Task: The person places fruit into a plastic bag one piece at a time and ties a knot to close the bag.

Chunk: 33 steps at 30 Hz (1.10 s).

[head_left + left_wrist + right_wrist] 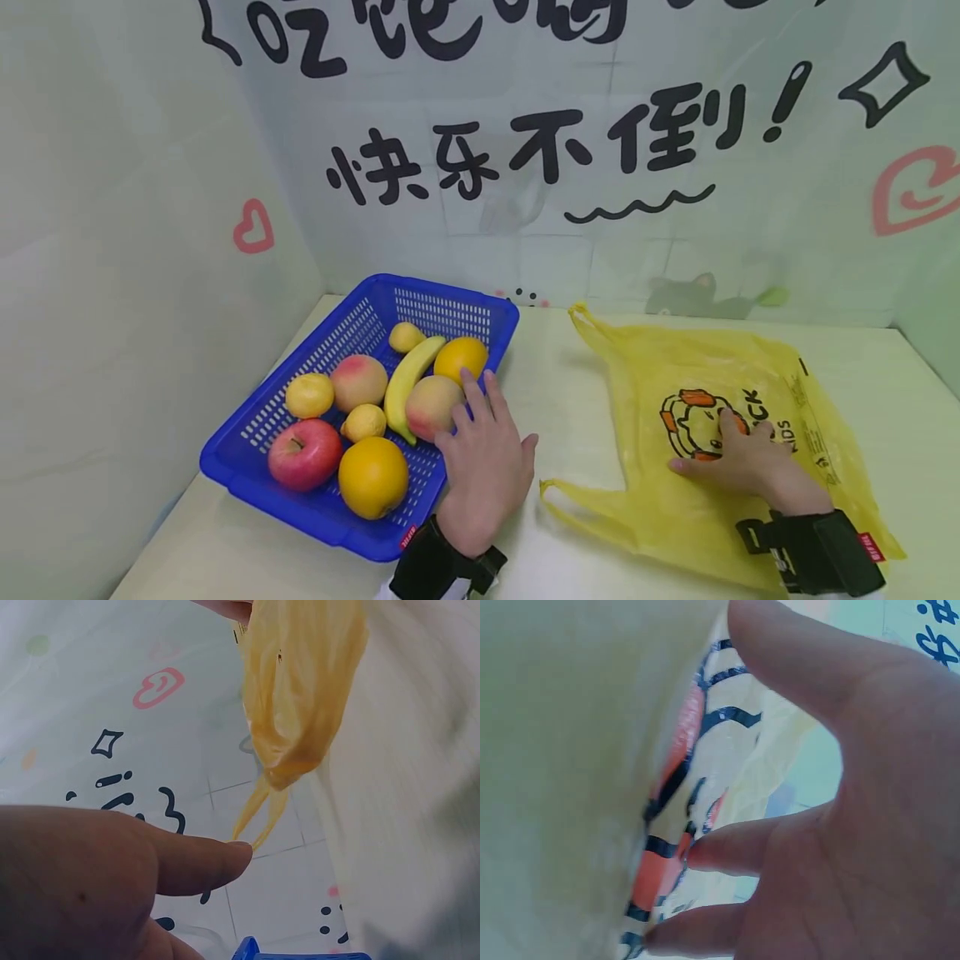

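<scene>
My left hand [487,467] reaches over the right rim of a blue plastic basket [258,500], fingers extended. Its fingertips overlap a peach [429,408] and sit just below an orange [459,358] in the head view. A banana [408,385] lies beside that peach. To the right, a yellow plastic bag [645,517] is spread flat, its handles pointing left. My right hand [757,467] rests on the bag's printed cartoon face, thumb out to the side. In the right wrist view, its fingertips [705,851] touch the print.
Also in the basket are a red apple [304,457], a second orange [372,479], another peach [360,383] and three lemons, one at the left side [309,396]. A pale table [555,375] bears everything. Behind it hangs a white printed curtain [480,242].
</scene>
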Each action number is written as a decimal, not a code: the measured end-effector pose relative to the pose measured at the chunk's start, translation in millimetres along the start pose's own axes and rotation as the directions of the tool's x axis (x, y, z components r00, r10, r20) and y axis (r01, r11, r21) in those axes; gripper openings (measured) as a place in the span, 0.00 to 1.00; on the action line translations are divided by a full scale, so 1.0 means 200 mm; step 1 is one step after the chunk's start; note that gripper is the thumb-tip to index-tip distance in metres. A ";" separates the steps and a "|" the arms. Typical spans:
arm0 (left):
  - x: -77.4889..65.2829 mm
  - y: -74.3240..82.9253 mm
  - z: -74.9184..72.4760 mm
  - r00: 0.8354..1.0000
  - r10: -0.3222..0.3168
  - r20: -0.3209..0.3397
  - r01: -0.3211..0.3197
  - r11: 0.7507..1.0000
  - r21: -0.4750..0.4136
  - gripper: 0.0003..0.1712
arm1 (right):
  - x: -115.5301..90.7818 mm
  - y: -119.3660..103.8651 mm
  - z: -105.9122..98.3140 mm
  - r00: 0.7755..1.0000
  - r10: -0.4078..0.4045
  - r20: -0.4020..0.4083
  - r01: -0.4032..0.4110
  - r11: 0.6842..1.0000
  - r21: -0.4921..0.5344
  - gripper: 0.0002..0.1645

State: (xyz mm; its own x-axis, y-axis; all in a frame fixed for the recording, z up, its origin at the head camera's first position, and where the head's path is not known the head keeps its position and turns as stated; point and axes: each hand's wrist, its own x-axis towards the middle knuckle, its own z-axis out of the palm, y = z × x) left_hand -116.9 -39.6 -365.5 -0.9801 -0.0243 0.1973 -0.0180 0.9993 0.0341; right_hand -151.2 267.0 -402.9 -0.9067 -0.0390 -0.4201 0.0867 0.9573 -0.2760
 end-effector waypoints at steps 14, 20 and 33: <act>0.00 -0.01 0.01 0.996 -0.014 0.084 0.017 0.999 -0.034 0.55 | -0.06 -0.09 -0.08 1.000 0.008 -0.023 -0.009 1.000 -0.019 0.69; 0.00 -0.01 0.01 0.996 -0.017 0.082 0.020 0.999 -0.028 0.55 | -0.05 -0.16 -0.09 0.986 -0.148 -0.081 0.144 0.988 -0.058 0.62; 0.02 0.00 0.01 1.000 0.015 0.007 -0.015 1.000 -0.015 0.55 | 0.13 -0.36 -0.04 0.994 -0.099 -0.054 0.095 0.993 -0.073 0.60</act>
State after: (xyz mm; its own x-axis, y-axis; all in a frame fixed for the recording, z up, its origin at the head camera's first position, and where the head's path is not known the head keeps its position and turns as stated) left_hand -120.5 -39.6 -366.4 -0.9815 -0.0087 0.1912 0.0001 0.9989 0.0462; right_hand -184.8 200.0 -386.8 -0.9318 -0.1178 -0.3433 -0.0299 0.9676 -0.2508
